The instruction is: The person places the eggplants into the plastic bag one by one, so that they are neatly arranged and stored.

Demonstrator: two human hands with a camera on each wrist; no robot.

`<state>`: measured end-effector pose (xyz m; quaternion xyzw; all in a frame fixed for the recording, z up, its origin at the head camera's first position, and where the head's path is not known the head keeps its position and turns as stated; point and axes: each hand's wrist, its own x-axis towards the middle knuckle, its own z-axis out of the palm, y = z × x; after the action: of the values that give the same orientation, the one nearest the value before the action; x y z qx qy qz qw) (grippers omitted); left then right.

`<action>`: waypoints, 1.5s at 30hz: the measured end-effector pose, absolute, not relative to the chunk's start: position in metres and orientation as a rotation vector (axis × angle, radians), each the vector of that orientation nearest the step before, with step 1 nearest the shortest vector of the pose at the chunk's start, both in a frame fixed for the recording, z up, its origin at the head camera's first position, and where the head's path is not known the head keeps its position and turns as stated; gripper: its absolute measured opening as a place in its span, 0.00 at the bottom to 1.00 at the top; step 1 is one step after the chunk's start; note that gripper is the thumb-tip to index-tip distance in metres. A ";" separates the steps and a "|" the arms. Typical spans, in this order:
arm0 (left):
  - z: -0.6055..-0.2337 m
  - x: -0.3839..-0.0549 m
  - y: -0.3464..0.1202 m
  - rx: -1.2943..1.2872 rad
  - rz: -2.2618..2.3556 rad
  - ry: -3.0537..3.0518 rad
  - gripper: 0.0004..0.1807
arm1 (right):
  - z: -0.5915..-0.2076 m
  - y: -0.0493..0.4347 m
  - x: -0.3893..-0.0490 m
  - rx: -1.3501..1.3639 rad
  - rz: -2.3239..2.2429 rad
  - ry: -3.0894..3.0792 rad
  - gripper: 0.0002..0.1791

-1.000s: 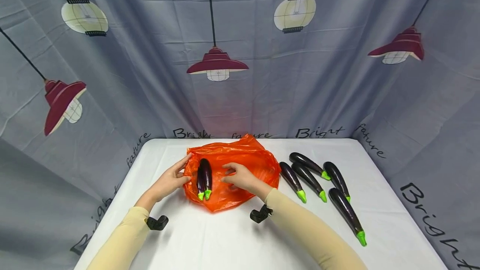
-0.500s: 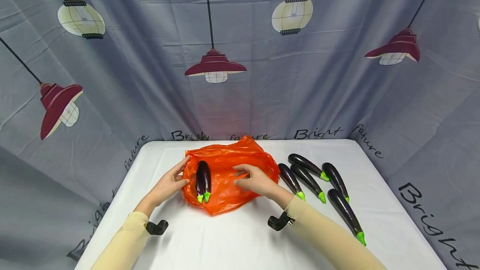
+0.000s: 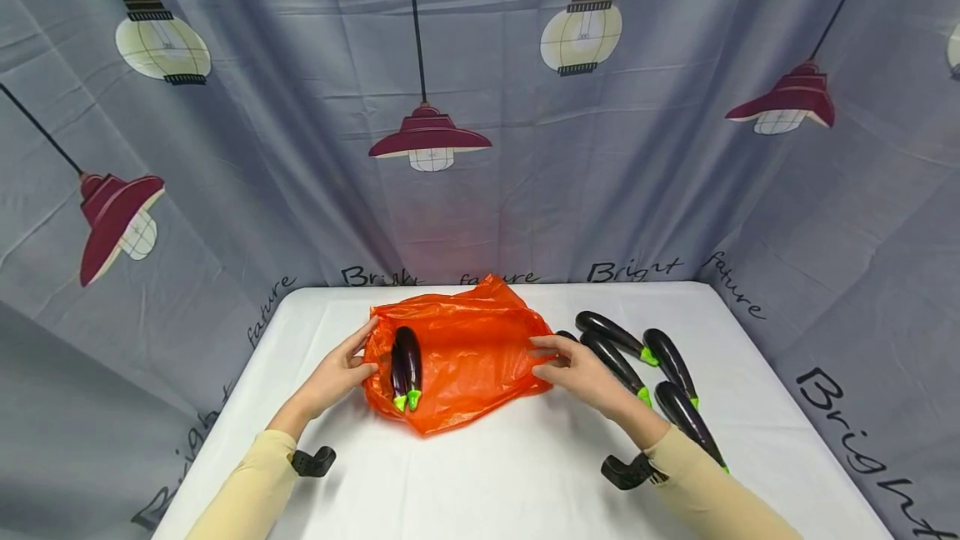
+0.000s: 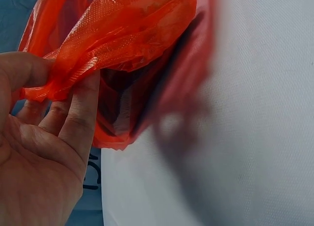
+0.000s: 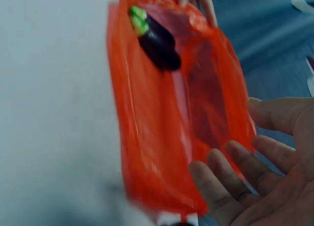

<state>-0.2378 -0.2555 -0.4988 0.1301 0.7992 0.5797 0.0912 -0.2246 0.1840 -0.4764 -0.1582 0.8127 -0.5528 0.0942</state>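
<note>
An orange plastic bag (image 3: 468,373) lies on the white table with its mouth spread. Two dark purple eggplants (image 3: 409,357) with green stem ends lie side by side in its left part. My left hand (image 3: 330,377) pinches the bag's left rim between thumb and fingers, plainest in the left wrist view. Over the right edge of the bag is my right hand (image 3: 581,373); its fingers (image 5: 248,164) are spread and hold nothing. Whether they touch the plastic, I cannot tell. Several more eggplants (image 3: 670,363) lie to the right, one partly hidden behind the right hand.
The white table (image 3: 480,490) ends at the back against a grey curtain (image 3: 637,173) printed with lamps and lettering. Each wrist carries a small black camera mount (image 3: 313,462).
My right hand has moved from over the middle of the bag to its right edge, near the loose eggplants. The left hand has stayed on the left rim.
</note>
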 end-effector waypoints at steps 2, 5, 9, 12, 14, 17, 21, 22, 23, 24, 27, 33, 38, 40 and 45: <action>-0.500 -0.238 -0.256 0.385 1.720 2.377 0.46 | -0.476 0.199 -0.223 -0.448 -1.643 2.437 0.30; -0.500 -0.238 -0.256 0.389 1.722 2.379 0.46 | -0.475 0.221 -0.222 -0.410 -1.644 2.488 0.31; -0.500 -0.237 -0.256 0.390 1.726 2.378 0.46 | -0.472 0.247 -0.220 -0.336 -1.580 2.585 0.32; -0.500 -0.236 -0.256 0.385 1.723 2.385 0.45 | -0.470 0.266 -0.218 -0.289 -1.520 2.645 0.34; -0.501 -0.236 -0.256 0.381 1.716 2.394 0.45 | -0.469 0.277 -0.216 -0.274 -1.500 2.663 0.35; -0.500 -0.236 -0.256 0.377 1.710 2.401 0.46 | -0.467 0.293 -0.213 -0.258 -1.468 2.693 0.36; -0.499 -0.236 -0.256 0.380 1.711 2.391 0.46 | -0.466 0.313 -0.208 -0.222 -1.410 2.735 0.37; -0.499 -0.236 -0.256 0.382 1.712 2.389 0.46 | -0.466 0.317 -0.207 -0.214 -1.399 2.741 0.37; -0.499 -0.237 -0.256 0.384 1.714 2.385 0.46 | -0.467 0.322 -0.206 -0.203 -1.388 2.745 0.37; -0.499 -0.237 -0.256 0.385 1.719 2.379 0.46 | -0.468 0.326 -0.205 -0.193 -1.378 2.748 0.38; -0.500 -0.237 -0.255 0.391 1.727 2.365 0.46 | -0.471 0.338 -0.202 -0.157 -1.341 2.752 0.40; -0.501 -0.237 -0.256 0.387 1.725 2.362 0.45 | -0.475 0.353 -0.199 -0.079 -1.256 2.761 0.43; -0.501 -0.237 -0.256 0.364 1.710 2.368 0.45 | -0.474 0.363 -0.199 -0.041 -1.207 2.741 0.46; -0.501 -0.237 -0.256 0.360 1.703 2.372 0.44 | -0.474 0.366 -0.199 -0.021 -1.173 2.739 0.46; -0.500 -0.239 -0.256 0.352 1.686 2.381 0.43 | -0.476 0.374 -0.199 -0.014 -1.108 2.726 0.45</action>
<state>-0.2385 -0.2557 -0.5002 0.1193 0.8060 0.5708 0.1014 -0.1993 0.3742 -0.4762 -0.0046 0.9218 -0.3747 0.0992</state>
